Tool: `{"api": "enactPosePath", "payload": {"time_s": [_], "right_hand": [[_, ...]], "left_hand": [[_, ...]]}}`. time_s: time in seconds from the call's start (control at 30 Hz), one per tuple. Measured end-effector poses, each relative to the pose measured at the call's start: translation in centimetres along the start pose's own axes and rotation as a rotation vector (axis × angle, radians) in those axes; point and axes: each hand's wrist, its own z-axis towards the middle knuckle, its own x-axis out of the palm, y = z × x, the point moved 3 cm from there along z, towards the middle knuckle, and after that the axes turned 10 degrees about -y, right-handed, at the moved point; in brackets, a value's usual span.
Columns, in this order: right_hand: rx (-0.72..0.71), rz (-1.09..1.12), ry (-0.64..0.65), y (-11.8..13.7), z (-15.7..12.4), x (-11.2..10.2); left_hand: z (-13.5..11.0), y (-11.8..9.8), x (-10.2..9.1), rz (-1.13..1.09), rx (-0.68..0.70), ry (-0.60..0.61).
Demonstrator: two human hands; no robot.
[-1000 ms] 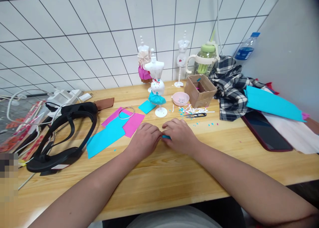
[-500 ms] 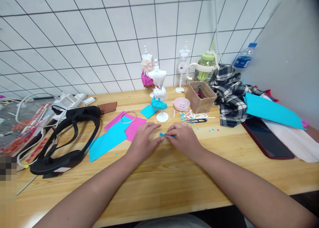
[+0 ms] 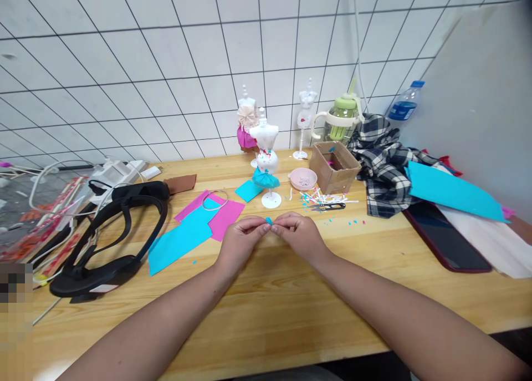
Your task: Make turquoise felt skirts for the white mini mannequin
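My left hand (image 3: 239, 241) and my right hand (image 3: 298, 235) meet fingertip to fingertip just above the wooden table (image 3: 266, 309). Both pinch a small piece of blue paper (image 3: 269, 221) between them. Right behind the hands stands a white mannequin (image 3: 266, 156) with a blue paper skirt on a round base. Blue paper (image 3: 178, 241) and pink paper (image 3: 224, 213) sheets lie to the left of my left hand, with a thin wire ring (image 3: 215, 199) on top of them.
A black headset (image 3: 108, 234) lies at the left by cables and a power strip. Small scissors (image 3: 328, 207), paper scraps, a pink dish (image 3: 303, 178) and a cardboard box (image 3: 334, 166) sit behind my right hand. A plaid cloth (image 3: 384, 162), blue sheet (image 3: 451, 191) and tablet (image 3: 449, 239) lie at the right.
Both hands lifted off the table, and the blue piece is now raised between the fingertips. The camera tilted up a little.
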Motion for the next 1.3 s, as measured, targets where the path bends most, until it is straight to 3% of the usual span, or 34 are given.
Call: {"api": "enactPosePath", "payload": {"time_s": [0.17,0.4,0.53,0.9,1.07,1.3], "right_hand": [[-0.001,-0.035,0.088,0.3,-0.1,0.1],[-0.375,-0.320,0.054,2.2,-0.5,-1.5],[-0.491,-0.437,0.048,2.2,-0.8,-1.5],[-0.612,-0.538,0.036,2.5,-1.1,-1.7],[-0.562,-0.599,0.098,1.9,-0.9,-1.5],[-0.515,-0.623,0.061,2.4,-0.9,-1.7]], "left_hand": [[0.1,-0.5,-0.4,0.116,0.191,-0.024],[-0.6,-1.7,-0.7,0.534,0.581,0.086],[-1.1,-2.4,-0.4,0.728,0.781,0.112],[-1.4,-2.6,-0.6,0.860,0.834,0.118],[-1.6,-2.8,-0.6,0.867,0.889,0.140],[-1.7,-3.1,-0.5,0.840,0.928,0.142]]}}
